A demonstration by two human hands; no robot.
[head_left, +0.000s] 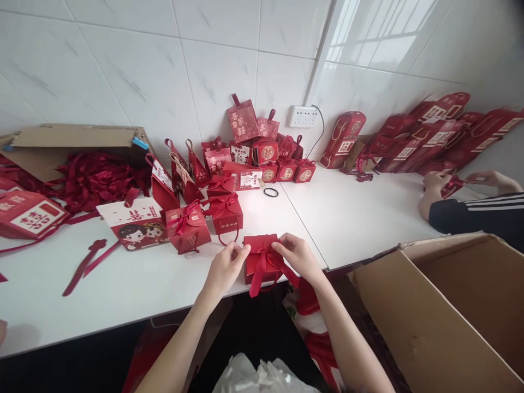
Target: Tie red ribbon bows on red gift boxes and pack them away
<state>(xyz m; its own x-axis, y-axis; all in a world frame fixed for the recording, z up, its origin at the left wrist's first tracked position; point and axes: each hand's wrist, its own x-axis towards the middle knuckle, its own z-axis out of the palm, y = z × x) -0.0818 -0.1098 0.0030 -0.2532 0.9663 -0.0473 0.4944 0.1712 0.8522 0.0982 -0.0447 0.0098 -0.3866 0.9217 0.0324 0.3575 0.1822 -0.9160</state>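
A small red gift box (251,267) sits at the front edge of the white table in front of me. A red ribbon (259,273) is tied in a bow on its top, with its tails hanging down the front. My left hand (226,266) pinches at the bow's left side, thumb and forefinger together. On the other side my right hand (298,255) has its fingers closed on the ribbon near the knot. Part of the ribbon is hidden behind my fingers. Just left of my hands stand two bowed boxes, a nearer red box (192,240) and another red box (229,218).
Red gift boxes (266,153) are stacked against the tiled wall, below a power strip (303,116). A heap of red ribbons (102,180) lies at left beside a flat printed card (137,224). A large cardboard box (434,322) stands at right. A co-worker's hands (436,181) handle a red box.
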